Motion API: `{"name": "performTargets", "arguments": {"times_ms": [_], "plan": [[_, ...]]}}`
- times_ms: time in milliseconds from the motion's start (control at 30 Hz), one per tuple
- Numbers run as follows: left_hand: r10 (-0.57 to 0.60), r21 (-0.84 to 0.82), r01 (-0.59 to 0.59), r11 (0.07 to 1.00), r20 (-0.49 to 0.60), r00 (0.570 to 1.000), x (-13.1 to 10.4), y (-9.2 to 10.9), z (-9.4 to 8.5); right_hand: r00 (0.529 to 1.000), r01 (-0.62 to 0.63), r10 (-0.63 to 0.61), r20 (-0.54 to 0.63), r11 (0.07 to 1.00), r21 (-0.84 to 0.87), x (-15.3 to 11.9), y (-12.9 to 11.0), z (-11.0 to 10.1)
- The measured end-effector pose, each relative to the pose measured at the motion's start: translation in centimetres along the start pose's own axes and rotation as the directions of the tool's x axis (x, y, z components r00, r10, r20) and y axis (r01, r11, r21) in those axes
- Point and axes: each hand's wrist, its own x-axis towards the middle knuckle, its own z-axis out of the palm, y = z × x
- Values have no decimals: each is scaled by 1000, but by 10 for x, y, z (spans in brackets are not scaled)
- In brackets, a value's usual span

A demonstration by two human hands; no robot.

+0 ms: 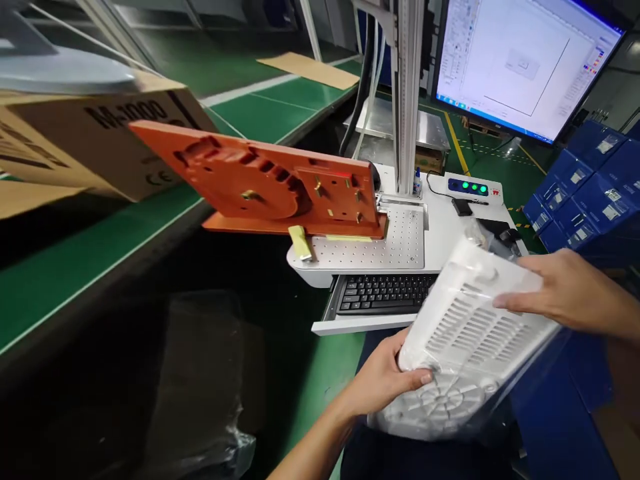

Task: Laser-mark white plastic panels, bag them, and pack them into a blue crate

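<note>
A white plastic housing (pixel 480 327) with rows of vent slots and a round ribbed area is tilted in front of me, wrapped in clear plastic film. My left hand (pixel 385 373) grips its left edge, thumb lying over the slotted face. On the upper right edge my right hand (pixel 555 290) is closed, with the thumb on top. Left of the housing, an orange fixture plate (pixel 270 183) with a round toothed recess and brass pins stands upright on a perforated metal plate (pixel 360 253). Neither hand touches the fixture.
A black keyboard (pixel 383 293) lies on a pull-out tray below the white bench. A monitor (pixel 525 60) hangs at the upper right. Blue boxes (pixel 590 187) are stacked at right. A cardboard box (pixel 100 133) sits by the green conveyor (pixel 280 103) at left.
</note>
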Motion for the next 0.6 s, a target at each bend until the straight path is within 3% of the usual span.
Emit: {"name": "performTargets", "arguments": {"times_ms": [67, 167, 233, 300, 333, 367, 433, 533, 600], "plan": [[-32, -82, 26, 996, -69, 997, -5, -15, -6, 999, 33, -33, 18, 999, 0, 18, -2, 9], [-57, -96, 40, 995, -181, 982, -13, -33, -17, 974, 148, -131, -188, 986, 80, 27, 17, 22], [-81, -99, 59, 993, -237, 968, -17, -40, -24, 886, 232, -148, -439, 962, 143, 25, 38, 47], [-101, -102, 75, 992, -275, 956, -20, -43, -30, 777, 260, -14, -629, 918, 300, 20, 58, 88], [-112, -101, 86, 991, -285, 952, -21, -44, -32, 787, 277, 82, -612, 839, 468, 17, 64, 115], [-123, -97, 99, 990, -286, 950, -22, -44, -33, 835, 305, 133, -535, 697, 649, 13, 68, 143], [-149, -81, 132, 988, -263, 953, -22, -44, -34, 958, 199, 116, -262, 392, 898, 4, 67, 198], [-180, -54, 172, 984, -230, 956, -24, -43, -29, 998, -3, 56, -5, 144, 990, -10, 50, 257], [-209, -49, 204, 978, -258, 943, -29, -46, -23, 995, -85, 53, 83, 32, 996, -17, 39, 275]]}}
